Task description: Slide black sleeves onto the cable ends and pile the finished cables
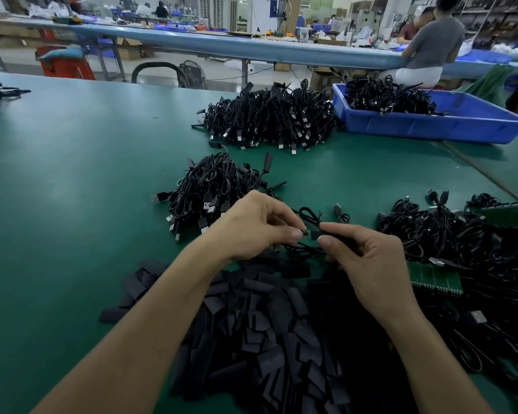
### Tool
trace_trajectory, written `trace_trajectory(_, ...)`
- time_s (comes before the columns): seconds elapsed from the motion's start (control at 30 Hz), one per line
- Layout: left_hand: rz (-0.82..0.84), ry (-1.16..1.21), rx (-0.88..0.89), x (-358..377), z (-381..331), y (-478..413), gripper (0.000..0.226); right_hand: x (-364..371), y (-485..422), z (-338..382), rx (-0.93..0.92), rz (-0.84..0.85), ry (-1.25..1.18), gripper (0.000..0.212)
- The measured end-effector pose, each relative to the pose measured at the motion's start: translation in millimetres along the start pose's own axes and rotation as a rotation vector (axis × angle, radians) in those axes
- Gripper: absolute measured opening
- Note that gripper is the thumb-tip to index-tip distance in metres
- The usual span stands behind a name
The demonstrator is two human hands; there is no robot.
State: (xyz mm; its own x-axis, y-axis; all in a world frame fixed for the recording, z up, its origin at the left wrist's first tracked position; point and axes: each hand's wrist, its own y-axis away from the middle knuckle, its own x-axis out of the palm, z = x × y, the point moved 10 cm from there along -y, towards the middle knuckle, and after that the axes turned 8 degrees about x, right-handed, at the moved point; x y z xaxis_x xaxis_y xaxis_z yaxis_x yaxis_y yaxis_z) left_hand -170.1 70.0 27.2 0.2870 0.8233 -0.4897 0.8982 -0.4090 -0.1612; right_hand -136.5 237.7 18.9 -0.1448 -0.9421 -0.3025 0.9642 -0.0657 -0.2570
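On the green table point(72, 174), left of centre and just beyond the left hand, lies a small pile of cables point(210, 189). It is probably the finished pile, placed where the left hand can drop a cable with a short move, though from here the ends cannot be checked.

The left hand point(251, 228) pinches the cable end point(306, 233) between thumb and forefinger, close to the tip, so that the bare end points straight to the right and does not bend.

Facing it, the right hand point(368, 264) pinches a black sleeve point(335, 234) with its mouth toward the cable end. The two seem to touch or to be just engaged; how far the sleeve is on cannot be told. The rest of this cable loops loosely behind the fingers.

Under both forearms lies the heap of loose sleeves point(251, 309), near enough that the right hand can take the next one easily.

At the right, a larger cable stock point(446, 234) lies next to a green board strip point(434, 280), likely the cables that wait for sleeves. Farther back are another big pile point(269, 118) and a blue bin point(431, 127) with more cables.
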Motion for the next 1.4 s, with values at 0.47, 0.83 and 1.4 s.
trace_trajectory(0.47,0.046,0.076,-0.024,5.5,3.4,0.6,0.014,10.6,1.7,-0.3,0.007,0.110,-0.087,0.019)
trace_trajectory(0.83,0.018,-0.096,0.026,3.4,2.4,-2.0,0.023,-2.1,-0.1,-3.2,0.007,-0.010,-0.110,0.017)
trace_trajectory(1.4,0.041,-0.004,0.035,8.1,3.6,-1.2,0.014,-0.3,0.5,-5.1,-0.010,-0.006,-0.134,0.015)
